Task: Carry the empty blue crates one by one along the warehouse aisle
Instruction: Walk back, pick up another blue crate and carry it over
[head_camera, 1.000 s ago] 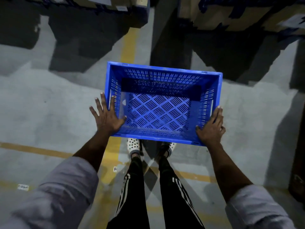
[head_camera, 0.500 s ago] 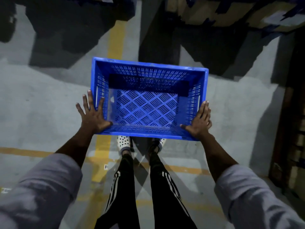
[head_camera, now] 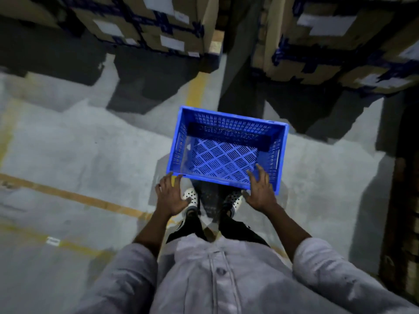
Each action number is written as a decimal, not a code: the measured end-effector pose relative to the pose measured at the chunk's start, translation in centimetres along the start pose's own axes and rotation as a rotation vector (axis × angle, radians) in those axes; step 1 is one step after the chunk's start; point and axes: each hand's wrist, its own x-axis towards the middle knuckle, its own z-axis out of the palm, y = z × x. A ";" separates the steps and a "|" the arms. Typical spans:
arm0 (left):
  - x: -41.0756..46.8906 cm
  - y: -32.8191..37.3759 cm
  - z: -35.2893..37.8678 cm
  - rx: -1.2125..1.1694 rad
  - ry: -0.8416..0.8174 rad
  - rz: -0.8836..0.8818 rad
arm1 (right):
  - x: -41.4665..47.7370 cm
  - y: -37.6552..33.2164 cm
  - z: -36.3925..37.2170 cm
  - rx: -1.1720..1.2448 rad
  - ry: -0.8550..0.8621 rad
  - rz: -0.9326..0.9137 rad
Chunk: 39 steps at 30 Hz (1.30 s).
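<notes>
**One crate low at the feet, both hands slack at its near rim**

Head view: the blue crate (head_camera: 231,126) sits upright and empty, its slatted bottom bare, directly in front of the person's spotted shoes (head_camera: 192,200). Its near wall lies just ahead of the toes, and a shadow hugs its left side. From that I judge it rests on the concrete floor (head_camera: 90,150) or hangs just above it; the picture does not settle which.

The left hand (head_camera: 171,197) is at the crate's near left corner, fingers spread and nearly straight, the tips touching the rim and closed round nothing. The right hand (head_camera: 260,192) lies over the near right corner, fingers splayed and lightly arched past the rim into the crate. It is not clamped on the plastic, and I cannot tell whether the fingertips touch it.

Beyond the crate's far wall a yellow line (head_camera: 196,91) runs away towards stacked cardboard cartons (head_camera: 140,26). More cartons stand beyond its far right corner.

As for progress, this crate reads as being at a put-down or pick-up point, with neither hand bearing its weight. No other blue crate shows, so how many are carried or left cannot be judged here.
</notes>
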 end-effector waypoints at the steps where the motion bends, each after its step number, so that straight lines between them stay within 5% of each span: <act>1: -1.2 0.7 -0.1 -0.040 0.011 -0.029 | -0.2 -1.5 -0.1 -0.018 -0.042 -0.035; 11: -7.5 -3.7 -1.3 -0.439 0.182 -0.284 | 4.0 -18.5 -4.2 -0.344 -0.196 -0.462; 17: -10.5 -13.1 -2.2 -0.848 0.303 -0.392 | 6.8 -28.4 -1.9 -0.188 -0.241 -0.486; 26: -17.6 -30.6 -8.7 -0.904 0.421 -0.535 | 8.1 -46.5 5.9 -0.016 -0.315 -0.659; 39: -14.4 -42.5 -10.1 -1.174 0.547 -0.640 | 12.7 -67.4 3.7 -0.106 -0.437 -0.782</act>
